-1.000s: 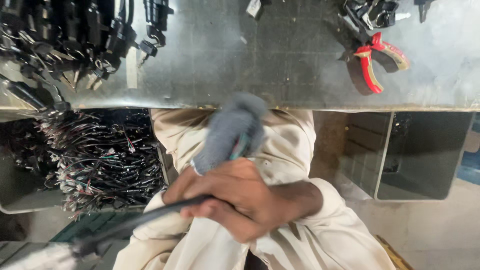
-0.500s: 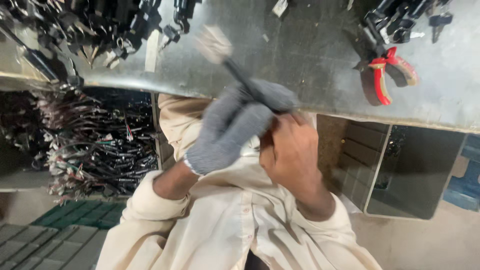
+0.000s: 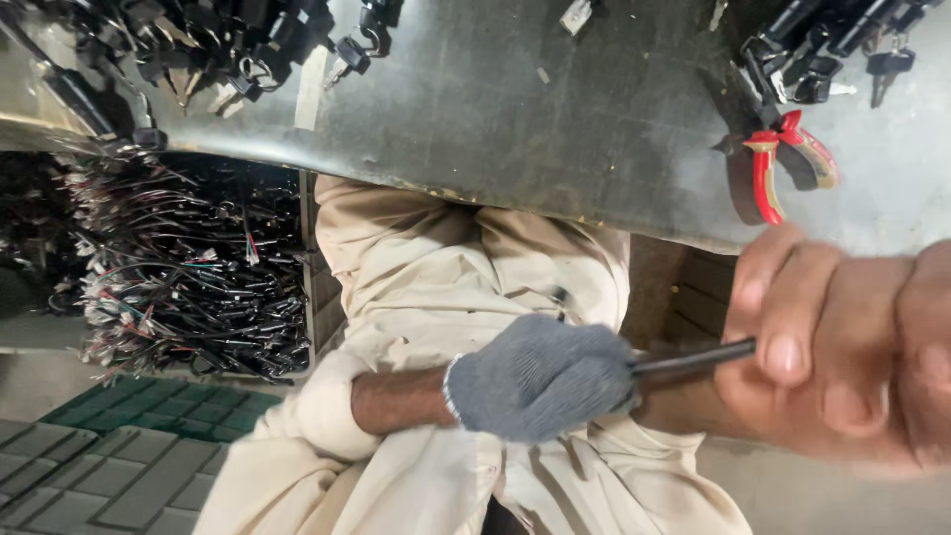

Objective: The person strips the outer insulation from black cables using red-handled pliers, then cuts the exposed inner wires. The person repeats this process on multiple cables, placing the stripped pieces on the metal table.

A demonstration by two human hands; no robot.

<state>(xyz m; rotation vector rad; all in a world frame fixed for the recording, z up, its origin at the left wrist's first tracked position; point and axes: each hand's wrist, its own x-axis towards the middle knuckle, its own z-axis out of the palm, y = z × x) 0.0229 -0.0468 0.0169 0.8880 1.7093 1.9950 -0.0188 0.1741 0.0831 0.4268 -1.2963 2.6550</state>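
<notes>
Holding a thin black cable (image 3: 693,359), your grey-knit-gloved left hand (image 3: 540,376) has its grip pressed around one end. Your bare right hand (image 3: 842,357) pinches the other end, below the grey metal desk (image 3: 555,109).

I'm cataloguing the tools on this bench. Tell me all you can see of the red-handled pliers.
The pliers lie flat on the grey worktop near its front edge, at the upper right of the view. Two curved handles in red sleeves, one with a yellowish edge, spread slightly apart; the dark metal head points away, toward a cluster of black keyed parts. Neither hand touches them.
</notes>
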